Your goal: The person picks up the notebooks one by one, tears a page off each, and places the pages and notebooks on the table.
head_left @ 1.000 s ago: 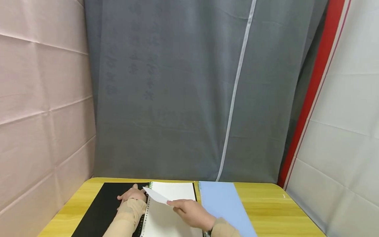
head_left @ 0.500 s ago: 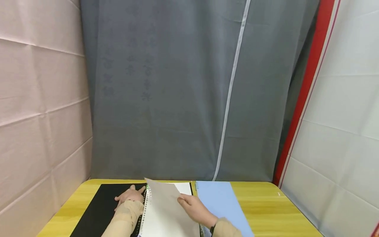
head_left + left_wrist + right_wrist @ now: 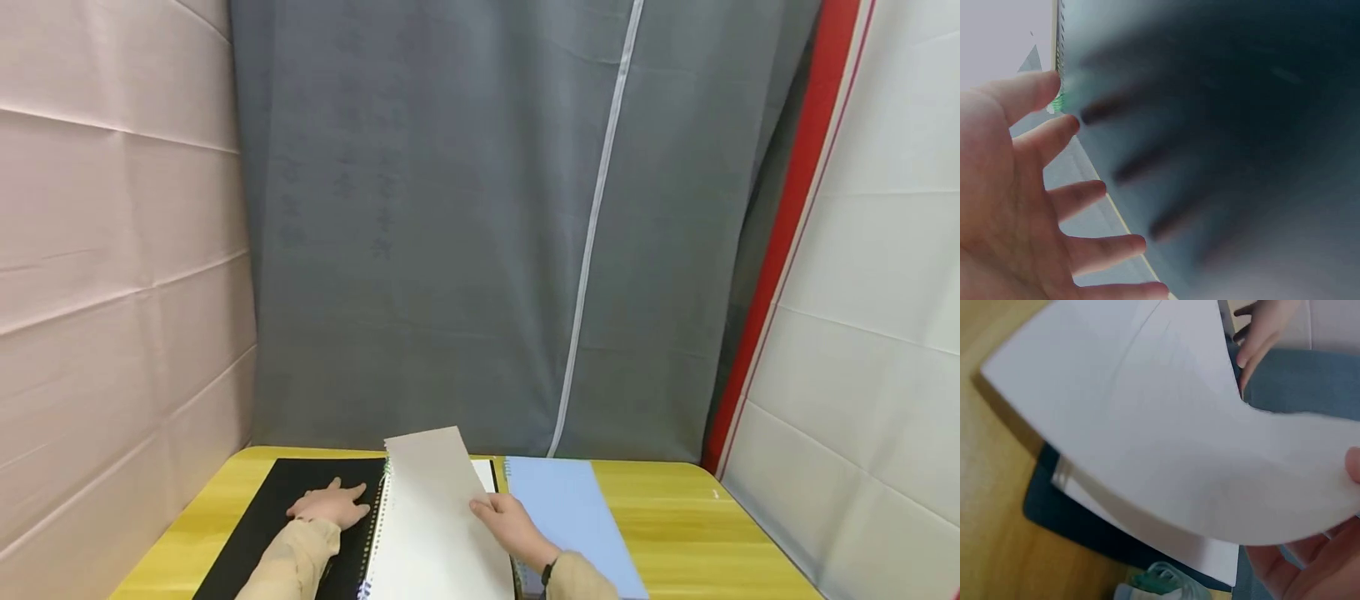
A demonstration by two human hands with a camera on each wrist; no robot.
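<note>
An open spiral notebook lies on the yellow table (image 3: 675, 533), its black cover (image 3: 270, 525) spread to the left and white pages on the right. My left hand (image 3: 330, 504) presses flat on the black cover (image 3: 1241, 156) beside the green spiral (image 3: 1057, 103), fingers (image 3: 1079, 194) spread and straight. My right hand (image 3: 510, 521) holds the right edge of one white page (image 3: 431, 475), which stands raised and curved above the spine. In the right wrist view the page (image 3: 1166, 437) bows over my palm (image 3: 1310, 569), with the left hand's fingers (image 3: 1260, 331) behind it.
A light blue notebook (image 3: 562, 508) lies just right of the open one. Grey curtain (image 3: 487, 250) hangs behind the table, pink cloth wall (image 3: 112, 292) to the left, white wall with a red strip (image 3: 780, 250) to the right. Bare yellow tabletop (image 3: 991, 519) surrounds the books.
The right hand has lifted the page from a low fold to nearly upright, swinging it leftward. The left hand has stayed on the black cover.
</note>
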